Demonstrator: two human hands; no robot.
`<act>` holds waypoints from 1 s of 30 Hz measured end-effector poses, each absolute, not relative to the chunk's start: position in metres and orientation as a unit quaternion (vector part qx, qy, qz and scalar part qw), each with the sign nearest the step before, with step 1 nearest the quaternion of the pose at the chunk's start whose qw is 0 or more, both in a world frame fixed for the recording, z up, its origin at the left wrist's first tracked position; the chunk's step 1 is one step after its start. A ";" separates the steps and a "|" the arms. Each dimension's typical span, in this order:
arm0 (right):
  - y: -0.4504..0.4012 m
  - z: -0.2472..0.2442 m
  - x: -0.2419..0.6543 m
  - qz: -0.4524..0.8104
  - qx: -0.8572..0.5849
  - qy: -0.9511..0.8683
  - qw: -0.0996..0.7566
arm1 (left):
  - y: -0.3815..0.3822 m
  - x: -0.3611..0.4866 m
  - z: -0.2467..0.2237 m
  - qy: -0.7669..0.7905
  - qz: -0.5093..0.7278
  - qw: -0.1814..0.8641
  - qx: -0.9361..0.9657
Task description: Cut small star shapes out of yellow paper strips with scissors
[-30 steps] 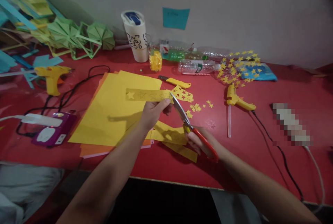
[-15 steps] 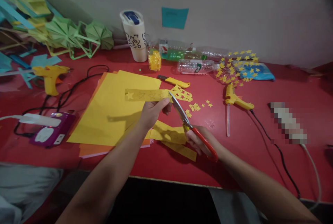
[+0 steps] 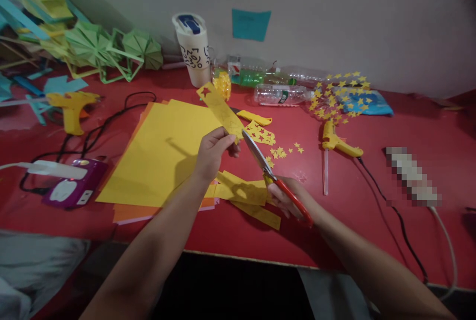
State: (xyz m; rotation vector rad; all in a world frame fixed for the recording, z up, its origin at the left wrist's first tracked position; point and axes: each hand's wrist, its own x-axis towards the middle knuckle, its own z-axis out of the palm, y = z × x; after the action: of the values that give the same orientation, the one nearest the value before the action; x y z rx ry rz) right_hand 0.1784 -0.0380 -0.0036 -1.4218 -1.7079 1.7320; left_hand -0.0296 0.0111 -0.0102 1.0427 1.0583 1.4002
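Note:
Pinched in my left hand (image 3: 213, 154) is a yellow paper strip (image 3: 219, 108), tilted up to the left, with a star-shaped hole near its far end and faint pencil lines. My right hand (image 3: 286, 196) grips red-handled scissors (image 3: 273, 176); their blade tips meet the strip's lower right edge. Behind the blades lies a yellow paper scrap with star cut-outs (image 3: 261, 133). Small cut paper stars (image 3: 278, 152) are scattered to the right of the blades. More yellow strips (image 3: 243, 191) lie beneath my hands.
Yellow sheets (image 3: 156, 161) on orange paper lie at left. Glue guns (image 3: 72, 107) flank the work, with a purple power adapter (image 3: 76, 184) at left. A tumbler (image 3: 194, 55), plastic bottles (image 3: 280, 94) and a yellow cutter (image 3: 255, 117) stand or lie behind.
My left hand has turned the paper strip from level to slanting, its far end swinging up and right. A star-shaped hole now shows there. My right hand and the scissors have barely moved.

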 end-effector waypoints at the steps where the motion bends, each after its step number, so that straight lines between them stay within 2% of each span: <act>1: -0.038 -0.004 0.178 0.607 -0.497 -0.599 0.162 | 0.011 -0.029 -0.010 0.439 0.591 0.518 0.435; 19: -0.033 0.002 0.189 0.584 -0.459 -0.653 0.147 | 0.017 -0.047 0.005 0.441 0.532 0.485 0.537; 30: -0.034 0.001 0.188 0.617 -0.472 -0.616 0.131 | 0.019 -0.051 0.001 0.437 0.529 0.493 0.535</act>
State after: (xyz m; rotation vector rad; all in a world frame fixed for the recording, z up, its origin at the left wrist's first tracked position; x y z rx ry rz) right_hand 0.1879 -0.0338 0.0006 -1.3701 -1.7875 1.7922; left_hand -0.0506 0.0192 0.0013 1.2981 1.0594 1.2842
